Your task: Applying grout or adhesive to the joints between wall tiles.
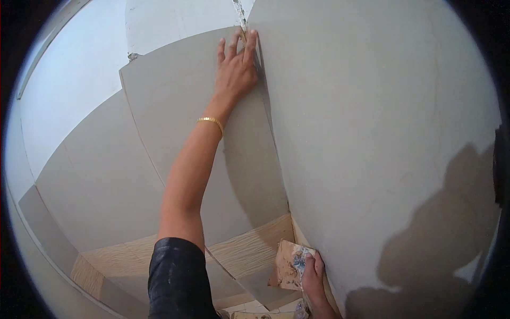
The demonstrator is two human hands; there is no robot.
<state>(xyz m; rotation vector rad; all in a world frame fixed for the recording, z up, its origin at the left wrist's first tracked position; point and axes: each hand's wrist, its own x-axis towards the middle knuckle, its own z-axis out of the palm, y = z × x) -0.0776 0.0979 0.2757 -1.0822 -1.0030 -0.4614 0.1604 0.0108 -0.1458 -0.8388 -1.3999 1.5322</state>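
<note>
My left hand (235,69) reaches high, its fingers spread against the top of a grey wall tile (175,85), close to the corner with the wall on the right. A narrow tan strip shows by the fingertips; I cannot tell whether it is a loose piece or part of the gap. There is a gold bracelet (210,123) on this wrist. Low on the right, my right hand (313,271) is closed on the edge of a tan, roughly square flat piece (287,266) smeared with whitish and bluish stuff. The piece is tilted, and its material is unclear.
A large smooth grey wall (366,122) rises on the right, carrying my shadow. White wall (79,80) shows above the stepped grey tiles. A band of beige ribbed tiles (255,247) runs low across the left wall. Broken plaster (240,10) marks the upper corner.
</note>
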